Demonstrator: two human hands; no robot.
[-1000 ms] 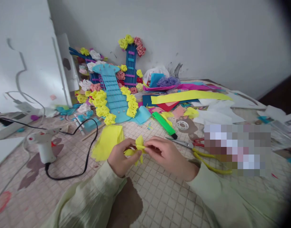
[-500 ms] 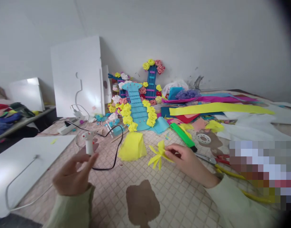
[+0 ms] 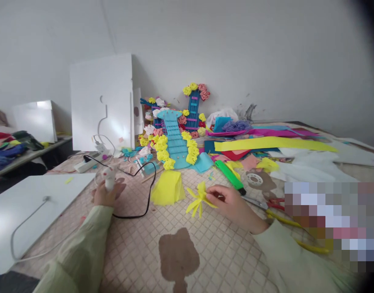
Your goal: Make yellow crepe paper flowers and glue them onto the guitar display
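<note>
My left hand [image 3: 105, 194] is wrapped around the handle of a white hot glue gun [image 3: 109, 176], which stands on the table with its black cord looping to the right. Between the thumb and fingers of my right hand [image 3: 228, 202] is a yellow crepe-paper flower [image 3: 199, 200] with narrow spread petals. A stack of yellow paper pieces [image 3: 168, 189] lies between the two hands. Behind it stands a light-blue cardboard guitar-like shape [image 3: 175, 138], edged with yellow paper roses [image 3: 191, 149].
A green utility knife [image 3: 229, 175], a white ring [image 3: 254, 179] and yellow-handled scissors [image 3: 281, 217] lie at the right. Coloured paper strips [image 3: 275, 143] cover the back right. White boards [image 3: 101, 101] and a power strip [image 3: 85, 164] are at the left.
My left hand has reached forward and closed around the glue gun. My right hand still holds the yellow flower. The view has shifted slightly.
</note>
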